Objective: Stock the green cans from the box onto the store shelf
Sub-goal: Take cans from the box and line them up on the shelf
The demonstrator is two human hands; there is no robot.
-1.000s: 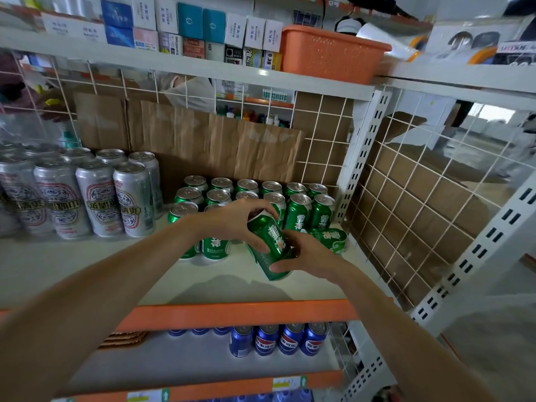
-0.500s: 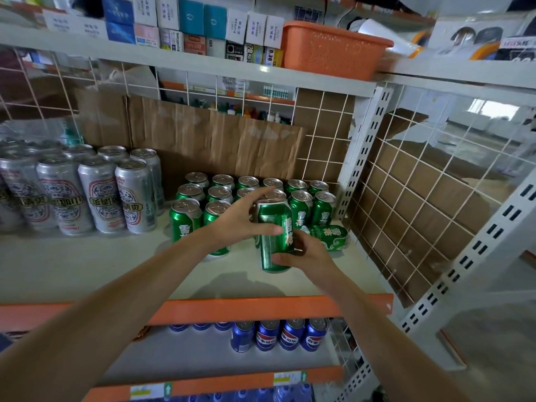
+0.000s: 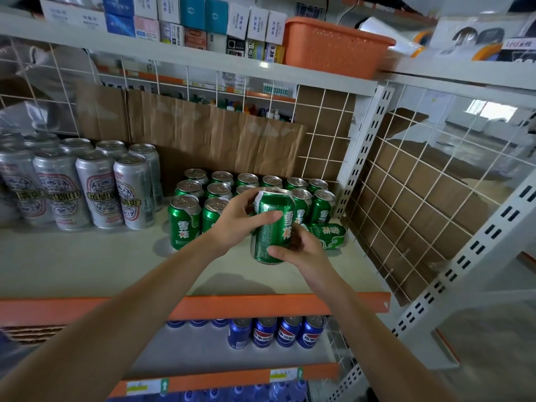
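Note:
A green can (image 3: 272,227) stands almost upright just above the middle shelf (image 3: 87,265), in front of the block of green cans (image 3: 220,192). My left hand (image 3: 237,219) grips its upper part from the left, thumb across the front. My right hand (image 3: 301,250) holds its lower part from the right, thumb on the can's front. Another green can (image 3: 327,235) lies on its side on the shelf just right of my hands. The box is out of view.
Tall silver cans (image 3: 87,184) fill the shelf's left part. A white wire grid and upright post (image 3: 365,158) close the right side. An orange basket (image 3: 333,44) and small boxes sit on the shelf above; blue cans (image 3: 275,332) stand on the shelf below.
The green can in both hands has gone from tilted to nearly upright and has risen slightly. My hands stayed on it, the left near the top and the right near the bottom.

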